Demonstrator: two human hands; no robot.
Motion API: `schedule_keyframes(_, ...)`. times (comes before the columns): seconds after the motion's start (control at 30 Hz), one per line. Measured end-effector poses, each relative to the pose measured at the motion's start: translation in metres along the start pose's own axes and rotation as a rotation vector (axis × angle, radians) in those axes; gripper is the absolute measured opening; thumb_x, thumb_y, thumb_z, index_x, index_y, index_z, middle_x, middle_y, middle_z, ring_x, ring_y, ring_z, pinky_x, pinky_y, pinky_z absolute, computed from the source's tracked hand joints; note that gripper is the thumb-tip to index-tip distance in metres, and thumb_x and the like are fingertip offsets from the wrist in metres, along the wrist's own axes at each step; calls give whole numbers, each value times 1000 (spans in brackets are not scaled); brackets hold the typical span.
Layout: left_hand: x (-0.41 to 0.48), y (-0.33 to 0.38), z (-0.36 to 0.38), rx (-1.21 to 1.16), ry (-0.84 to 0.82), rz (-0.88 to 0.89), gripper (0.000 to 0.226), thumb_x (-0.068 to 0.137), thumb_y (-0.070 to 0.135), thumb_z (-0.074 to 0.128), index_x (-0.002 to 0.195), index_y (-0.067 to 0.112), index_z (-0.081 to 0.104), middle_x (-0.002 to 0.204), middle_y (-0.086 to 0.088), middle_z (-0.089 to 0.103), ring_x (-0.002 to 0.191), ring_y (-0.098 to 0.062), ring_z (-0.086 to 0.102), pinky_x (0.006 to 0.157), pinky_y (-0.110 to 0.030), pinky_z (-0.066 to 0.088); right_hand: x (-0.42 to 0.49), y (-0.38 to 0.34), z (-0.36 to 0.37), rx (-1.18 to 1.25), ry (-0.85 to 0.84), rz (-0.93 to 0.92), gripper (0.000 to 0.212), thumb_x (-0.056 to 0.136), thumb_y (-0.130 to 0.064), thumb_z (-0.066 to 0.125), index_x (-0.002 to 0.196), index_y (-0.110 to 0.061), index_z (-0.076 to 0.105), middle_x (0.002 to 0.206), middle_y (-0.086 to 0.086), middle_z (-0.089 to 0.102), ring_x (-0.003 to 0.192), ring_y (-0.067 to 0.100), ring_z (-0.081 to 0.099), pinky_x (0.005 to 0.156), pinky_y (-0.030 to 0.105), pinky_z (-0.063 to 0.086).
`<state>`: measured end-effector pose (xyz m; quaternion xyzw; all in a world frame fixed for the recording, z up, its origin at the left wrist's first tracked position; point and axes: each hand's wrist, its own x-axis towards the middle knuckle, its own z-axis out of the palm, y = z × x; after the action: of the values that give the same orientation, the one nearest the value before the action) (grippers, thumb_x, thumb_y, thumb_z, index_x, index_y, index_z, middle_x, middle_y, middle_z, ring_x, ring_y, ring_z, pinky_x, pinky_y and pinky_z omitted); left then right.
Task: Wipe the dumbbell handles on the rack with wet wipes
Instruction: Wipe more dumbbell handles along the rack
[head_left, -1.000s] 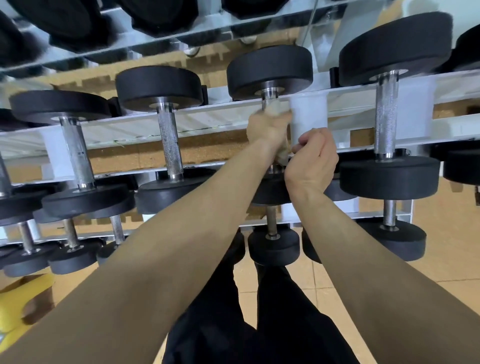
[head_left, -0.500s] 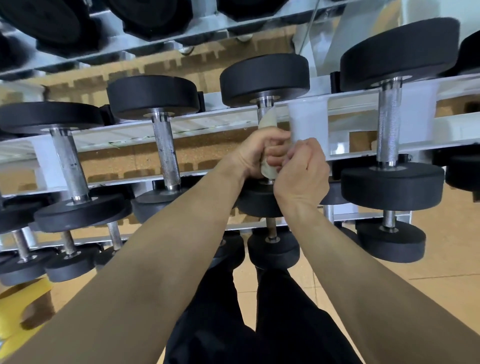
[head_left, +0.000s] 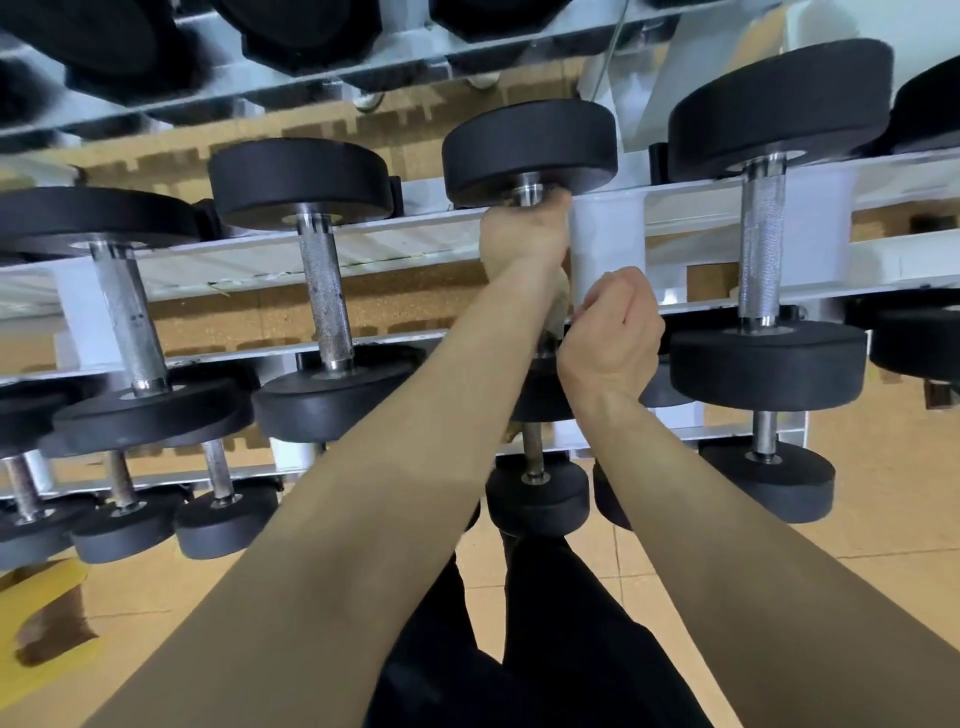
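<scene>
Head view. Noted the left hand (head_left: 519, 236) clenched round the upper end of the dumbbell handle (head_left: 529, 188), just under the far black head of the middle dumbbell (head_left: 530, 145), fingers wrapped fully about the bar. Saw a strip of wet wipe (head_left: 560, 307) trailing from beneath that fist down along the handle. Found the right hand (head_left: 610, 325) lower, at the handle's near end, fingers curled tight and turned toward the wipe's tail; could not tell whether pinching it or merely touching. Logged the dumbbell lying across the white rails of the rack (head_left: 363, 244), middle tier, between a left neighbour (head_left: 324, 301) and a right neighbour (head_left: 759, 249), both with bare knurled handles. Noted both forearms stretched out over dark trousers (head_left: 545, 649) and tan floor tiles (head_left: 857, 519).
</scene>
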<state>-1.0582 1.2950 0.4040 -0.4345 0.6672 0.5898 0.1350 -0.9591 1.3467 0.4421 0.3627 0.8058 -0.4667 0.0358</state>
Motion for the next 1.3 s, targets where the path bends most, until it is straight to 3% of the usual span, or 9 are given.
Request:
schedule_keyframes(0.2, -11, -37, -38, 459, -320, 235, 41, 99, 43, 56, 120, 7, 55, 108, -10, 69, 99, -27, 66, 86, -37, 52, 4, -1, -3, -6, -18, 10, 28, 102, -24, 33, 88, -12, 53, 92, 7, 60, 89, 29, 50, 77, 37, 34)
schedule_keyframes(0.3, -23, -50, -67, 730, -371, 387, 39, 105, 43, 45, 100, 9, 61, 90, -5, 67, 83, -23, 63, 68, -33, 42, 8, -3, -4, -77, -43, -14, 18, 102, -26, 39, 94, -19, 52, 95, -2, 57, 89, 22, 50, 76, 33, 34)
schedule_keyframes(0.43, -48, -44, -87, 858, -108, 557, 47, 105, 41, 47, 64, 19, 53, 72, -10, 63, 72, -34, 60, 62, -36, 40, 11, -1, -4, -179, -94, -53, 18, 99, -24, 44, 105, -24, 60, 110, -2, 64, 93, 19, 53, 76, 28, 35)
schedule_keyframes(0.63, -83, -39, -103, 641, 17, 942, 30, 98, 29, 57, 74, 11, 59, 63, 1, 53, 62, -23, 49, 57, -36, 37, 13, 5, -13, -56, -263, -79, 40, 98, -18, 45, 135, -30, 56, 129, -5, 59, 116, 19, 58, 98, 34, 47)
schedule_keyframes(0.83, -93, -15, -138, 22, -449, 431, 13, 90, 8, 74, 95, 7, 63, 84, -6, 62, 78, -18, 57, 69, -31, 46, 21, -10, -34, 231, -503, -31, 42, 93, -31, 45, 135, -31, 55, 131, -5, 56, 116, 10, 53, 98, 26, 40)
schedule_keyframes(0.93, -89, -15, -145, -89, -584, 306, 29, 84, 0, 76, 100, 16, 57, 94, -6, 68, 84, -19, 66, 70, -33, 55, 25, -27, -40, 415, -638, 127, 23, 95, -35, 50, 108, -24, 65, 100, -5, 70, 83, 11, 65, 73, 26, 49)
schedule_keyframes(1.0, -87, -13, -148, -182, -681, 231, 34, 80, 2, 73, 106, 12, 54, 98, -8, 68, 86, -19, 67, 70, -32, 59, 28, -32, -45, 413, -740, 160, 40, 81, -45, 54, 108, -20, 69, 90, -3, 73, 72, 11, 66, 66, 26, 50)
schedule_keyframes(1.13, -78, -12, -149, -269, -838, 104, 51, 85, 7, 69, 132, 0, 51, 116, -16, 64, 104, -27, 65, 88, -37, 57, 29, -30, -55, 577, -1040, 224, 65, 92, -59, 52, 138, -13, 57, 133, 12, 67, 118, 23, 66, 97, 39, 54)
schedule_keyframes(1.3, -48, -20, -142, -234, -694, 84, 15, 86, 19, 71, 83, 17, 56, 87, -5, 66, 85, -19, 66, 69, -28, 50, 39, -24, -55, 566, -952, 120, 31, 82, -20, 71, 110, -7, 68, 107, 10, 77, 101, 23, 73, 87, 36, 60)
